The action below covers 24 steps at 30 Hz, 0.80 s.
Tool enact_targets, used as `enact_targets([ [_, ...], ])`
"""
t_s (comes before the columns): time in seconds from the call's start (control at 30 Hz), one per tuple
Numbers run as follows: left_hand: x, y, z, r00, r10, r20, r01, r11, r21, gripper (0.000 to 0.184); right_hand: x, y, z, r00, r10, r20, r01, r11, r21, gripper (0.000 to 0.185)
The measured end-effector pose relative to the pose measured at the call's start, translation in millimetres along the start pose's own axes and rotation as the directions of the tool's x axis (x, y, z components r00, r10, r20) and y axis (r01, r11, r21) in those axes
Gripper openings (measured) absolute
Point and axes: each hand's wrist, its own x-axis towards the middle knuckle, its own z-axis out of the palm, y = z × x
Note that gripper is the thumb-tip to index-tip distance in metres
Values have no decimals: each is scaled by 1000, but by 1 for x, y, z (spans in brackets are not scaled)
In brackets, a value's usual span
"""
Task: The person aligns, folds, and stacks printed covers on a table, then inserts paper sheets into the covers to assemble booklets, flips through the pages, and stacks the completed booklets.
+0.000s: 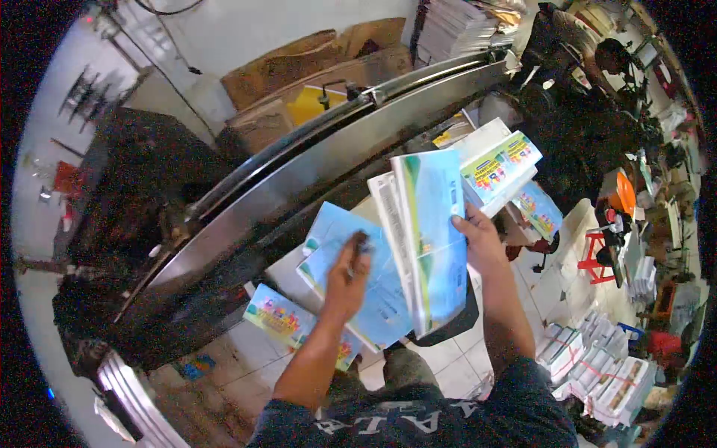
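Note:
My right hand (479, 237) grips the right edge of a thick stack of blue booklets (437, 239) with a green and yellow band, held tilted above the work surface. To its left lies another blue stack (381, 295), face up. My left hand (349, 276) is over this second stack, its fingers drawn together and slightly blurred. A small dark thing shows at its fingertips, too unclear to name. Below left of that stack is a colourful printed stack (280, 317). More colourful booklets (500, 172) are piled beyond my right hand.
A long metal machine bar (321, 175) runs diagonally behind the stacks. Bundles of paper (597, 366) tied with red string sit on the tiled floor at right, near a red stool (595, 257). A tall paper pile (455, 30) stands at the back. Another person (575, 45) is at upper right.

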Motion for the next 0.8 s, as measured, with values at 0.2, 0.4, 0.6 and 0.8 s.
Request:
enact_targets([
  [0.2,-84,120,-63,904,-413,109,402,909,114,35,-98,19,124,986,155,-59,-142,973,179,39],
  [0.4,-176,126,-158,964,-7,-265,53,985,164,28,-172,79,214,978,188,89,-206,935,288,42],
  [0.6,-221,138,-216,975,-206,-84,222,931,289,29,-216,81,285,972,-48,232,89,982,-168,60],
  [0.8,-228,165,-229,940,-223,-258,267,952,150,30,-255,59,320,890,-100,444,382,695,-610,95],
])
